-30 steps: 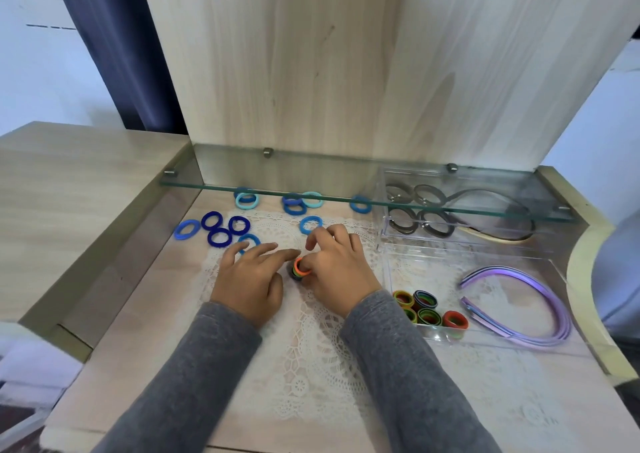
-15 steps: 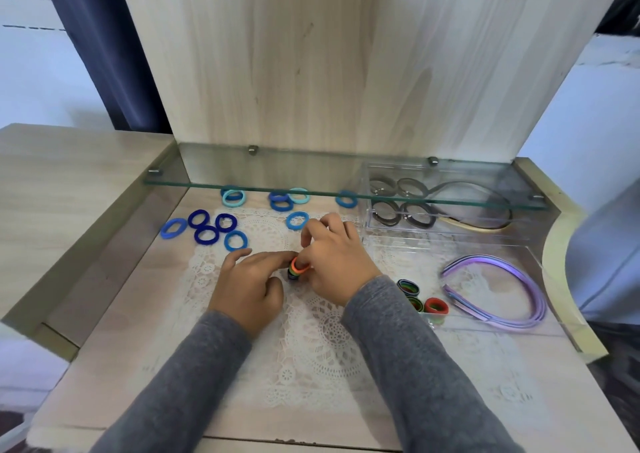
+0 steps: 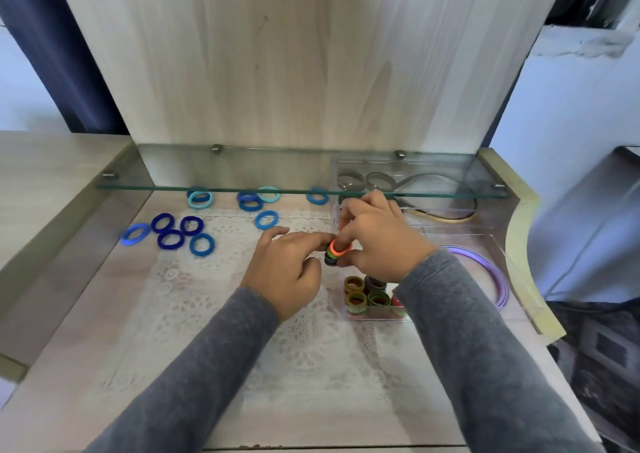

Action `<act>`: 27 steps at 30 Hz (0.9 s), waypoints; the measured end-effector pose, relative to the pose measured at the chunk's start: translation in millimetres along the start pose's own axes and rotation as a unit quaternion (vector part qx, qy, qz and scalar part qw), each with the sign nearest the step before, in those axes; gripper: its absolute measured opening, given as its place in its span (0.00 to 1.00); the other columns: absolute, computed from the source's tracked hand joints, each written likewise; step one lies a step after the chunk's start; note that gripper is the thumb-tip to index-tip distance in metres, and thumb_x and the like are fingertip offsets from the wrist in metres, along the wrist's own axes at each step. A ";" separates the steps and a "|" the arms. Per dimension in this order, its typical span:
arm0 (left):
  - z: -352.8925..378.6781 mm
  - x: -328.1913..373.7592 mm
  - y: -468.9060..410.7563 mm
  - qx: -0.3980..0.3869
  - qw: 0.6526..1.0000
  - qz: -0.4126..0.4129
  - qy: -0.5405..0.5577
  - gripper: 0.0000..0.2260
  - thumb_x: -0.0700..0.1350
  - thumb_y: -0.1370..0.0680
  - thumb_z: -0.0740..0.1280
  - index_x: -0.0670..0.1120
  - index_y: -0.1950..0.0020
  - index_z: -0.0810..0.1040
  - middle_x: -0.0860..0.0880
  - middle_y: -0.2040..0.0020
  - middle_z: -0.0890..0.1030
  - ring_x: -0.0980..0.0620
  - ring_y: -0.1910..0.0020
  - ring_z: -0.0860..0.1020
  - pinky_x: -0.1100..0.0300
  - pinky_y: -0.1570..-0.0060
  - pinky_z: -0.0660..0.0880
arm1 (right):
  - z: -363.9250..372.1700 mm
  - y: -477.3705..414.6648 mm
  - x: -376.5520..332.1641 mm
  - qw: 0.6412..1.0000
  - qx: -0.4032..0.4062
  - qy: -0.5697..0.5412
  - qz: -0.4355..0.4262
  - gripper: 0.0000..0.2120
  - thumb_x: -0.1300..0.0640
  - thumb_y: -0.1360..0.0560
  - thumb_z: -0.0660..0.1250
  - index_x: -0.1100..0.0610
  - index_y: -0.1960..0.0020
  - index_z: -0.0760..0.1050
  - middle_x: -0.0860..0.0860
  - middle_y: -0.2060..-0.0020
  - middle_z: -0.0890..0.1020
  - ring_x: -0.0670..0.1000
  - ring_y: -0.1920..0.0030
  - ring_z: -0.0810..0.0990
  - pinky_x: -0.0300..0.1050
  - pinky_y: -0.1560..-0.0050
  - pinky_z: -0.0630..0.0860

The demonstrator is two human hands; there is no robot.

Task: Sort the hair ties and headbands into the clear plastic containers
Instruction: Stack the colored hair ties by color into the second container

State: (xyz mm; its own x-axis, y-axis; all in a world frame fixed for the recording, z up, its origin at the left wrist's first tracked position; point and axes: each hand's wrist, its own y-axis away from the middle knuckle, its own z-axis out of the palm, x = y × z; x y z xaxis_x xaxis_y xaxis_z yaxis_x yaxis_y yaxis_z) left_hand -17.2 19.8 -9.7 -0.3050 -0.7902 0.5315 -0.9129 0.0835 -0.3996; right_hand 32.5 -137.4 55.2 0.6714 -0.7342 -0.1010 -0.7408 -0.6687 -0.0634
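Both hands meet over a small stack of hair ties (image 3: 335,254), dark ones below and an orange one on top. The right hand (image 3: 381,241) pinches the stack between thumb and curled fingers, with a fingertip at the orange ring. The left hand (image 3: 287,272) stretches its forefinger to touch the stack's left side while its other fingers curl loosely. Whether its thumb also grips the stack I cannot tell. The stack sits above the lace mat (image 3: 207,279), just beside the left wall of the near clear container (image 3: 377,317). It is hard to tell if it rests on the mat or is lifted.

In that container's front corner stand a few rolled ties (image 3: 356,293) in yellow, green and red, partly hidden by the right sleeve (image 3: 467,348). A purple headband (image 3: 497,274) curves along its right side. Behind it, under the glass shelf (image 3: 242,172), is a 2nd clear container (image 3: 433,161). It holds grey ties (image 3: 379,180) and a dark headband (image 3: 450,212) with a cream edge.

On the worktop (image 3: 86,314) to the left lie 5 blue hair ties (image 3: 169,239) in a loose group, well apart from the hands. More blue and light-blue ties (image 3: 258,198) lie in a row beneath the shelf's front edge. 1 more blue tie (image 3: 266,219) lies on the mat's far border. A pale wooden panel (image 3: 277,54) rises behind the shelf.
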 end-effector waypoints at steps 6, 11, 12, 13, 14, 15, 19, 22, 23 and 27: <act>23.9 27.1 -19.8 -0.052 0.998 0.021 0.019 0.23 0.43 0.31 0.56 0.54 0.39 0.78 0.58 0.45 0.82 0.61 0.45 0.76 0.55 0.32 0.58 | -7.2 20.7 36.3 0.999 -0.026 0.000 0.044 0.10 0.46 0.29 0.71 0.45 0.49 0.82 0.44 0.47 0.69 0.52 0.40 0.60 0.46 0.40 0.56; 37.7 37.2 -26.9 -0.068 0.997 0.044 0.015 0.23 0.45 0.31 0.55 0.55 0.39 0.78 0.58 0.44 0.82 0.61 0.45 0.76 0.55 0.33 0.57 | -1.6 33.6 53.7 0.998 -0.029 -0.001 0.060 0.09 0.47 0.29 0.71 0.45 0.49 0.82 0.44 0.46 0.70 0.52 0.40 0.60 0.48 0.38 0.58; 41.3 38.0 -30.3 -0.071 0.996 0.047 0.019 0.23 0.45 0.30 0.55 0.56 0.38 0.77 0.59 0.44 0.81 0.62 0.45 0.76 0.55 0.32 0.57 | 0.1 36.3 58.1 0.997 -0.031 -0.001 0.066 0.10 0.47 0.29 0.70 0.45 0.49 0.81 0.45 0.45 0.70 0.52 0.39 0.60 0.47 0.38 0.57; 42.6 37.1 -30.4 -0.076 0.996 0.045 0.023 0.23 0.45 0.30 0.55 0.57 0.38 0.76 0.59 0.43 0.81 0.62 0.44 0.76 0.55 0.32 0.56 | 3.0 37.9 59.3 0.997 -0.037 -0.003 0.068 0.10 0.47 0.29 0.70 0.45 0.48 0.81 0.45 0.44 0.70 0.51 0.39 0.60 0.47 0.38 0.57; 43.4 36.0 -30.8 -0.079 0.996 0.043 0.026 0.23 0.45 0.29 0.54 0.58 0.37 0.76 0.60 0.43 0.81 0.63 0.43 0.75 0.55 0.31 0.55 | 5.9 39.1 60.5 0.997 -0.040 -0.008 0.070 0.10 0.47 0.29 0.70 0.46 0.48 0.81 0.45 0.44 0.71 0.51 0.39 0.59 0.46 0.38 0.56; 44.9 34.9 -32.4 -0.083 0.995 0.041 0.028 0.23 0.45 0.29 0.54 0.58 0.37 0.75 0.62 0.43 0.80 0.64 0.43 0.75 0.55 0.31 0.54 | 8.2 40.4 62.8 0.997 -0.039 -0.011 0.072 0.10 0.48 0.29 0.71 0.46 0.48 0.81 0.45 0.44 0.71 0.51 0.39 0.60 0.45 0.38 0.55; 48.4 28.4 -33.2 -0.085 0.995 0.036 0.024 0.23 0.45 0.28 0.54 0.59 0.36 0.74 0.66 0.44 0.79 0.67 0.42 0.73 0.59 0.31 0.51 | 15.5 43.0 66.3 0.995 -0.046 -0.015 0.081 0.11 0.47 0.28 0.70 0.44 0.46 0.81 0.45 0.44 0.71 0.52 0.39 0.60 0.43 0.41 0.55; 49.9 24.6 -31.6 -0.079 0.995 0.047 0.030 0.22 0.44 0.27 0.55 0.59 0.37 0.75 0.68 0.46 0.78 0.68 0.42 0.72 0.62 0.33 0.50 | 14.8 43.2 64.9 0.993 -0.077 -0.009 0.087 0.11 0.47 0.27 0.69 0.44 0.45 0.80 0.46 0.43 0.71 0.53 0.39 0.60 0.45 0.38 0.58; 50.2 23.1 -31.1 -0.074 0.995 0.053 0.035 0.22 0.43 0.27 0.56 0.59 0.38 0.75 0.68 0.46 0.78 0.68 0.42 0.72 0.62 0.33 0.50 | 14.3 42.6 63.8 0.992 -0.089 -0.007 0.089 0.11 0.46 0.27 0.69 0.43 0.45 0.80 0.46 0.43 0.70 0.53 0.39 0.60 0.47 0.37 0.59; 51.3 18.4 -27.2 -0.035 0.994 0.079 0.071 0.19 0.43 0.27 0.56 0.57 0.41 0.77 0.66 0.45 0.78 0.69 0.42 0.72 0.60 0.32 0.54 | 12.0 40.9 55.5 0.982 -0.150 0.007 0.110 0.13 0.52 0.25 0.67 0.40 0.43 0.77 0.49 0.42 0.70 0.55 0.39 0.61 0.49 0.39 0.61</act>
State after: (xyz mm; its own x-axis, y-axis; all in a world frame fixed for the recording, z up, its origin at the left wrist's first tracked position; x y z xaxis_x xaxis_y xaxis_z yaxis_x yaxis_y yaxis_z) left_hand 16.0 -28.1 -27.4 -0.4764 -0.6702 0.5691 -0.8660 0.2459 -0.4354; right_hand 39.2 -204.1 35.1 0.4971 -0.8652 -0.0651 -0.8302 -0.4961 0.2543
